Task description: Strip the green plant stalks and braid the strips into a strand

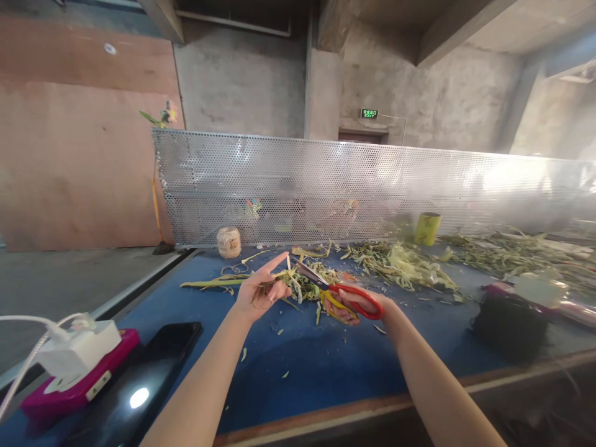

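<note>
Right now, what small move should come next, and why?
Probably close the scissors on the stems. The right hand holds the scissors with the blade pointing at the stems, which the left hand pinches.

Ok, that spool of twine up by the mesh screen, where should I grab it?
Grip the twine spool around its round sides, coming from above or from the near side. It stands upright on the table, and the mesh screen rises close behind it, so the far side looks blocked. The left hand is nearer, though it holds plant strips.
</note>
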A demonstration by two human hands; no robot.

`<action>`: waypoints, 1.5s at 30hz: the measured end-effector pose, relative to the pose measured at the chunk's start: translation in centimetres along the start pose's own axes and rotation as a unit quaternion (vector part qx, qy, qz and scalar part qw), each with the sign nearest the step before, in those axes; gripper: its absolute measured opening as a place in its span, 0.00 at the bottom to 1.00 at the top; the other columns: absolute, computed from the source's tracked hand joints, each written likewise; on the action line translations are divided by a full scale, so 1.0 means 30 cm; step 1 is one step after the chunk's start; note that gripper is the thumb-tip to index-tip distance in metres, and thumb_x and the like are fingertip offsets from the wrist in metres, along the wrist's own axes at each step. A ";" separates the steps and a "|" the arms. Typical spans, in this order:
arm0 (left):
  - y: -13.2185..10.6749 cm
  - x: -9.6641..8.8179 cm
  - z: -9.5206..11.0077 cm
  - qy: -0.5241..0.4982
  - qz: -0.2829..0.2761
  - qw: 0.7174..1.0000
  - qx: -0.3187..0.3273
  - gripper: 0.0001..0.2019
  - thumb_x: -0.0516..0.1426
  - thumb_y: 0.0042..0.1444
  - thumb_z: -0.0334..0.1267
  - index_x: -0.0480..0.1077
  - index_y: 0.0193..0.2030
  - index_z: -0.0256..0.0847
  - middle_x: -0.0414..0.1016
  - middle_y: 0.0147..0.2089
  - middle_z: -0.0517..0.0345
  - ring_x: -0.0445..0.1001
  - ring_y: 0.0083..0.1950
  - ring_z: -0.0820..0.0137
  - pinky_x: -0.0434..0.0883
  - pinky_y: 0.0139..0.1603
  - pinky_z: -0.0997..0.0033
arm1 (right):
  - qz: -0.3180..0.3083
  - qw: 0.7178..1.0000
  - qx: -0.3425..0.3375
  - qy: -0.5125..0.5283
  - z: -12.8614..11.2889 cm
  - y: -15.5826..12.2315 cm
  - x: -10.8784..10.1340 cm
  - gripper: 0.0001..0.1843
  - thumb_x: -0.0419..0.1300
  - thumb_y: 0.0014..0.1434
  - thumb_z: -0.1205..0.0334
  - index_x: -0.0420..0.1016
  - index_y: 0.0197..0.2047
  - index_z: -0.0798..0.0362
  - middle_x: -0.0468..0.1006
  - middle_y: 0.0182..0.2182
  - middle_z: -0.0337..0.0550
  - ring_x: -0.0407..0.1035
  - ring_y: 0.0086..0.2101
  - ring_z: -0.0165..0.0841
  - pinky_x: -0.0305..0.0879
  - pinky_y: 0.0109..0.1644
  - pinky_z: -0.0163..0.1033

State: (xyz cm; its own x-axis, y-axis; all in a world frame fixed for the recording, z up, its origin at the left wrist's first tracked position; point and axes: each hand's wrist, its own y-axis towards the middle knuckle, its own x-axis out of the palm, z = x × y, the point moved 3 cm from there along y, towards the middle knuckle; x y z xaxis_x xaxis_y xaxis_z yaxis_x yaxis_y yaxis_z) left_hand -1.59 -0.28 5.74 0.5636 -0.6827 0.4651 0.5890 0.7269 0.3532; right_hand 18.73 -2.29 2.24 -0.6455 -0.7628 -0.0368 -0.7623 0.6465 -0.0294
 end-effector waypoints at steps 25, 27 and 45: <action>-0.004 0.024 0.005 0.026 0.007 1.000 -0.013 0.34 0.49 0.48 0.29 0.42 0.63 0.26 0.60 0.08 0.67 0.55 0.14 0.77 0.61 0.33 0.68 | 0.041 0.999 -0.005 -0.021 -0.014 0.000 -0.002 0.25 0.54 0.49 0.40 0.64 0.33 0.57 0.57 0.18 0.31 0.50 0.17 0.20 0.46 0.15 0.27; -0.005 0.027 0.005 0.027 0.002 1.000 -0.013 0.34 0.49 0.48 0.29 0.42 0.63 0.26 0.60 0.09 0.67 0.54 0.14 0.78 0.61 0.33 0.68 | 0.039 0.999 -0.007 -0.016 -0.014 0.000 -0.003 0.25 0.54 0.49 0.40 0.64 0.33 0.57 0.57 0.18 0.32 0.51 0.17 0.21 0.46 0.15 0.27; 0.001 0.014 -0.001 0.003 -0.012 1.000 -0.009 0.35 0.49 0.49 0.29 0.39 0.63 0.25 0.62 0.09 0.66 0.56 0.15 0.77 0.62 0.33 0.68 | 0.057 0.997 0.004 -0.044 -0.022 -0.009 0.003 0.24 0.52 0.50 0.39 0.64 0.30 0.55 0.55 0.16 0.30 0.48 0.15 0.20 0.44 0.15 0.27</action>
State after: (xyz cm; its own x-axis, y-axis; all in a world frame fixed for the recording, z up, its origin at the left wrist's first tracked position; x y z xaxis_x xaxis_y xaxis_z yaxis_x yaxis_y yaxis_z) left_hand -1.32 -0.54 5.91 0.5531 -0.7000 0.4517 0.6120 0.7093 0.3498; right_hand 18.83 -2.54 2.91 -0.7211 -0.6809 -0.1279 -0.6837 0.7292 -0.0279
